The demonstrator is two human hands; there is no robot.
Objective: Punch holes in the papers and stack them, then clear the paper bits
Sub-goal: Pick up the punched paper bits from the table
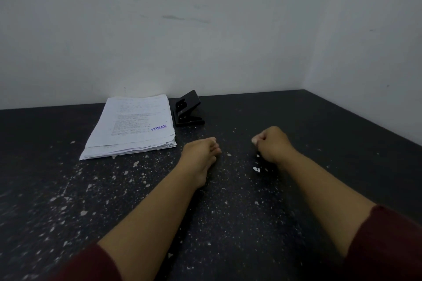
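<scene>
A stack of printed white papers (132,125) with a purple stamp lies on the dark speckled table (319,134), at the back left. Right beside it stands a black hole punch (187,109), its lever raised. My left hand (201,153) rests on its edge on the table, fingers curled inward with the tips together. My right hand (271,143) is closed in a fist with thumb and fingertips pinched; I cannot see what it holds. A few small white paper bits (256,169) lie on the table just beneath the right hand.
White walls close the table at the back and on the right, meeting in a corner (304,89). The tabletop's own pale flecks look much like paper bits. Dark red sleeves cover both upper forearms at the bottom edge.
</scene>
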